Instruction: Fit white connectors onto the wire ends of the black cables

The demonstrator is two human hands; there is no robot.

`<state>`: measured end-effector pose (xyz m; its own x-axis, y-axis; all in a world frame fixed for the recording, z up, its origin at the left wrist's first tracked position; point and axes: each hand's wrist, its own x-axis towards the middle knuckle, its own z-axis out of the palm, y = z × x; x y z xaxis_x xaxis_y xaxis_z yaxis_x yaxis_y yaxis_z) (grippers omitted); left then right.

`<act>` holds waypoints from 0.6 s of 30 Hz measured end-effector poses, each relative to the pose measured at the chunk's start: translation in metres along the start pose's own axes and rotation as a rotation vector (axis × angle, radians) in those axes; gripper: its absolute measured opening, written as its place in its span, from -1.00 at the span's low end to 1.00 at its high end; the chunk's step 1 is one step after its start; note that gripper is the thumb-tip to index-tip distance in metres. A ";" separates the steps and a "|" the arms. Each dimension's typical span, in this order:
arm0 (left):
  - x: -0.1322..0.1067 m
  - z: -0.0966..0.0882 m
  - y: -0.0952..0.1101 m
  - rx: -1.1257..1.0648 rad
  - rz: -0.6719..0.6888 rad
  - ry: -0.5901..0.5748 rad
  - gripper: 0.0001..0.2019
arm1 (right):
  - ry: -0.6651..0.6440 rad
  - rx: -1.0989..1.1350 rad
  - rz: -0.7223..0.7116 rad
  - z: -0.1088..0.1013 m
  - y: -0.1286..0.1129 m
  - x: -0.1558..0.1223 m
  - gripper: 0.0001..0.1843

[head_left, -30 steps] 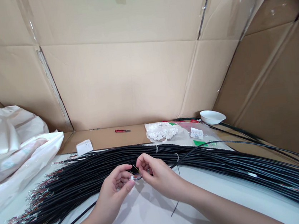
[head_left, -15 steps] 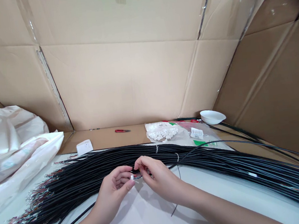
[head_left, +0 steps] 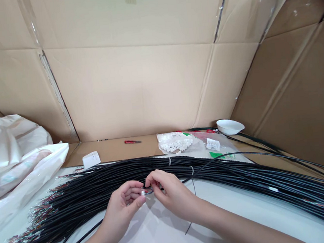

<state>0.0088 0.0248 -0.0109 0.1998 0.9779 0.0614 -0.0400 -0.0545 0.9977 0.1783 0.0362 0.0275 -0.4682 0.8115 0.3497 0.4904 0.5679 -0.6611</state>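
Observation:
My left hand (head_left: 126,201) is closed, with a small white connector (head_left: 143,192) pinched at its fingertips. My right hand (head_left: 170,192) is closed on thin coloured wires (head_left: 149,191) that run from the connector. These wires belong to a black cable (head_left: 208,164) that arcs off to the right from under the right hand. Both hands are held close together in front of a thick bundle of black cables (head_left: 121,173). Frayed coloured wire ends (head_left: 41,217) stick out at the bundle's left end. Exactly how the wires sit in the connector is too small to tell.
Behind the bundle lie a bag of small white connectors (head_left: 176,145), red-handled snips (head_left: 132,141) and a white block (head_left: 91,160). A white bowl (head_left: 229,127) stands at the back right. White plastic sheeting (head_left: 15,165) fills the left, and cardboard walls (head_left: 135,89) enclose the table.
The right fingers have shifted very slightly at the wires. Both hands otherwise stay in the same place, and nothing else has moved.

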 end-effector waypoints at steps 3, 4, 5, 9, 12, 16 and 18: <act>-0.001 0.001 0.002 0.033 0.016 -0.010 -0.76 | -0.008 -0.002 0.030 0.000 -0.002 0.000 -0.77; -0.002 0.001 0.003 0.044 0.022 -0.015 -0.77 | -0.012 -0.002 0.042 -0.001 -0.003 0.000 -0.78; -0.002 0.001 0.003 0.055 0.028 -0.020 -0.77 | -0.015 0.000 0.054 -0.001 -0.004 0.000 -0.79; -0.003 0.002 0.006 0.096 0.049 -0.020 -0.79 | -0.028 0.022 0.077 -0.001 -0.004 -0.001 -0.83; -0.004 0.003 0.007 0.123 0.061 -0.019 -0.81 | -0.036 0.052 0.092 -0.001 -0.003 -0.001 -0.84; -0.004 0.004 0.009 0.159 0.070 -0.030 -0.82 | -0.052 0.058 0.116 -0.001 -0.002 0.000 -0.89; -0.005 0.004 0.010 0.173 0.076 -0.035 -0.82 | -0.064 0.054 0.106 0.000 -0.002 -0.001 -0.90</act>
<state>0.0113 0.0183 -0.0015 0.2367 0.9622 0.1347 0.1123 -0.1648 0.9799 0.1776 0.0346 0.0286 -0.4623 0.8552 0.2343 0.5002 0.4697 -0.7274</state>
